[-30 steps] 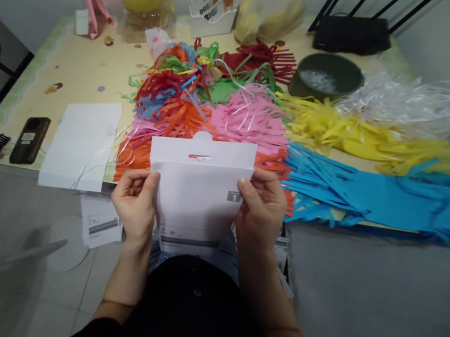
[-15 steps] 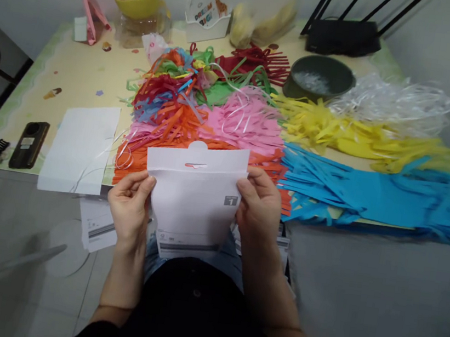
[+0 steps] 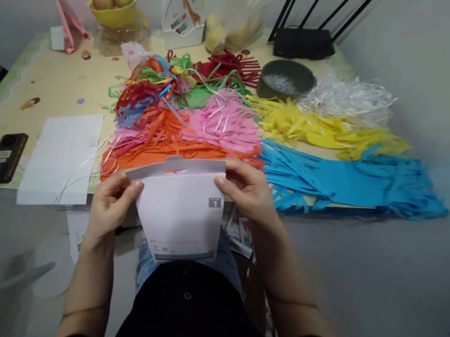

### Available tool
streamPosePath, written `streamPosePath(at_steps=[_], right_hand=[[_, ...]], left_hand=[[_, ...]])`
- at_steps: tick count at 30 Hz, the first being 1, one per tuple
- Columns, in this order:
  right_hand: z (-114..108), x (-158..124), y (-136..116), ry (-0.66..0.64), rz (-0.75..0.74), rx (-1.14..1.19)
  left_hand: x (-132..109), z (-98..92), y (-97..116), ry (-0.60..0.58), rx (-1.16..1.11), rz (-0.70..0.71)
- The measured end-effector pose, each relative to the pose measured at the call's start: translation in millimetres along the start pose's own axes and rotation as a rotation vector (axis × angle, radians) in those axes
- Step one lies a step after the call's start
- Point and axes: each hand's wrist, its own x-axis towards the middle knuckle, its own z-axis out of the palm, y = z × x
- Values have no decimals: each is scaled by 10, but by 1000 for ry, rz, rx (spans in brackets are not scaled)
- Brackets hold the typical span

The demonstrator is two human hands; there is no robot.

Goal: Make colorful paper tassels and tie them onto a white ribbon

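Note:
A flat white cardboard package (image 3: 184,210) with a hang slot in its top flap is held up above my lap. A small dark square with a "1" is printed at its right, and there is small print along the bottom. My left hand (image 3: 113,201) pinches its upper left corner between thumb and fingers. At the upper right corner my right hand (image 3: 249,191) grips it, thumb in front and fingers behind. The top flap leans back, away from me. Just beyond lie orange paper strips (image 3: 144,149) and pink paper strips (image 3: 225,119).
Blue fringed paper (image 3: 348,179), yellow strips (image 3: 325,129) and clear shredded strands (image 3: 346,99) lie to the right. A dark green bowl (image 3: 286,80) and a black router (image 3: 303,43) stand behind. At left are a white sheet (image 3: 62,161) and a phone (image 3: 5,159).
The top flap of the package has bent back further. The whole scene has shifted left in view as my head turned. Both hands keep their hold.

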Motion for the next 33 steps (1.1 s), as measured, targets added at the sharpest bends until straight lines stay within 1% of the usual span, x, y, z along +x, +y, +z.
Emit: streamPosePath(at_steps=[3, 5, 7, 10, 13, 14, 16, 18, 19, 22, 24, 29, 33], right_hand=[[-124, 51, -56, -209, -145, -90], [-181, 73, -94, -306, -213, -141], [-209, 85, -125, -361, -215, -182], [-190, 93, -160, -388, -146, -234], [-117, 99, -210, -375, -76, -304], [-90, 101, -236, -380, -67, -319], [-43, 102, -296, -403, -71, -326], [-10, 98, -355, -413, -82, -333], [1, 95, -379, -414, -89, -340], [19, 80, -415, -426, -100, -357], [22, 73, -418, -440, -94, -368], [27, 78, -425, -481, -83, -415], [29, 93, -421, -495, -93, -445]], left_hand=[[54, -128, 52, -175, 49, 55], [85, -186, 109, -293, 68, 98], [108, -211, 179, -387, 84, 139], [123, -192, 281, -483, 119, 176], [124, -127, 357, -507, 181, 162], [129, -99, 379, -487, 197, 148], [154, -37, 430, -405, 195, 117], [204, 30, 498, -373, 161, 67], [236, 63, 538, -388, 147, 46], [333, 148, 645, -513, 150, 6], [383, 182, 685, -571, 145, -17], [471, 210, 705, -714, 74, -150], [510, 238, 699, -782, 44, -214]])
